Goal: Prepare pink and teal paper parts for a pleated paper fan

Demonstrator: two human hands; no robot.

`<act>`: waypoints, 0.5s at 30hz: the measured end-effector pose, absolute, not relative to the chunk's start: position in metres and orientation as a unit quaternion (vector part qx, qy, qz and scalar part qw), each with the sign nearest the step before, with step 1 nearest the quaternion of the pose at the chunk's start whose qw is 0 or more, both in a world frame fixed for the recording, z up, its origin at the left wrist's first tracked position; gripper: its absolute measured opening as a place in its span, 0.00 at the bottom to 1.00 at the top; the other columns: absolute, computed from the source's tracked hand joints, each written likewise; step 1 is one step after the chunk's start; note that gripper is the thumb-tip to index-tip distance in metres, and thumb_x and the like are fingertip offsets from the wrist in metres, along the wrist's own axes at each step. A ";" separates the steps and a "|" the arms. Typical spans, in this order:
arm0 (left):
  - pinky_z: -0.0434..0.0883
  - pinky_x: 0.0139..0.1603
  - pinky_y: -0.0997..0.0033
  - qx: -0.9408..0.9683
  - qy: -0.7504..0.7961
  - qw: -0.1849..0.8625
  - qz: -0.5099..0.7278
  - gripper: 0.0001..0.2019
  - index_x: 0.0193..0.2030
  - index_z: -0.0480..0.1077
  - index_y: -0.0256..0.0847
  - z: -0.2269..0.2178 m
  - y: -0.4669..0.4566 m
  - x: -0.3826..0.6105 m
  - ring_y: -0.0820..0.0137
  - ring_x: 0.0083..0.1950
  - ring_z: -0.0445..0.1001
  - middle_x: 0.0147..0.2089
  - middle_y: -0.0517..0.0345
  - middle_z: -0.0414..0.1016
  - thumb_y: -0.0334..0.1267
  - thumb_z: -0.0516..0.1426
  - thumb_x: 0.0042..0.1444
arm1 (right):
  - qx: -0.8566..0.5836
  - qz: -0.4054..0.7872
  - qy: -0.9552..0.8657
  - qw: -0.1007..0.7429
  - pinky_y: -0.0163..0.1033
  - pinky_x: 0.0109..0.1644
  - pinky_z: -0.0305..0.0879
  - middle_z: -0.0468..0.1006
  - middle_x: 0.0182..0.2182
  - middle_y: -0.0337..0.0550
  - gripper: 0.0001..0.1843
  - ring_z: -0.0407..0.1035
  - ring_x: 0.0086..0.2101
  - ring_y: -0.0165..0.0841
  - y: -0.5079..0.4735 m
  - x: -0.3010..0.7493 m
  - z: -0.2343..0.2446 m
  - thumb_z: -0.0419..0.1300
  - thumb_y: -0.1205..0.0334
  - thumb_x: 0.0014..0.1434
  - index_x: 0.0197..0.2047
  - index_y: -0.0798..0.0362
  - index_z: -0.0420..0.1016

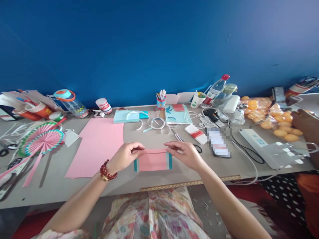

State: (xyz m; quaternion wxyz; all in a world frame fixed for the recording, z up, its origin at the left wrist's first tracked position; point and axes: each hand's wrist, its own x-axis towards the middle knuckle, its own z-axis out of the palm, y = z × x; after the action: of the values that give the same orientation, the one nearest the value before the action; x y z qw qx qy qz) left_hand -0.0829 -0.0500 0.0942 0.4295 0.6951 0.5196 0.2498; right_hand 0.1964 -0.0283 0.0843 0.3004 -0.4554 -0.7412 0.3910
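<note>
A pink sheet of paper (153, 162) with teal and pale strips along both side edges is held up just above the table's front part. My left hand (127, 155) pinches its upper left corner, and a dark red bead bracelet circles that wrist. At the upper right corner, the fingers of my right hand (183, 153) are closed on the same paper. A narrow folded band runs along the top edge between the two hands. Left of the paper lie large pink sheets (98, 146), flat on the table.
Scissors (178, 135), a card wound with red thread (196, 133) and a phone (219, 142) lie right of my hands. Pink pleated paper fans (47, 141) are at left. Behind are light blue paper (126, 116), a pen cup (160, 101) and a bottle (215, 91).
</note>
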 end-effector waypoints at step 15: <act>0.69 0.49 0.62 0.866 0.436 -0.050 0.241 0.09 0.42 0.73 0.41 0.017 -0.068 -0.099 0.63 0.46 0.71 0.43 0.52 0.75 0.31 0.51 0.68 | -0.346 -0.086 -0.880 0.314 0.38 0.44 0.67 0.82 0.42 0.43 0.10 0.73 0.41 0.34 -0.046 0.193 0.008 0.57 0.70 0.65 0.42 0.50 0.79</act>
State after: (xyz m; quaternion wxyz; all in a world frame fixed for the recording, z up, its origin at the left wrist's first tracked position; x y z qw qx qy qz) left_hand -0.0989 -0.0681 0.0175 -0.0499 0.8657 0.4362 0.2406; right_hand 0.1929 -0.0458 0.0080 0.3135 -0.3465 -0.8800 -0.0857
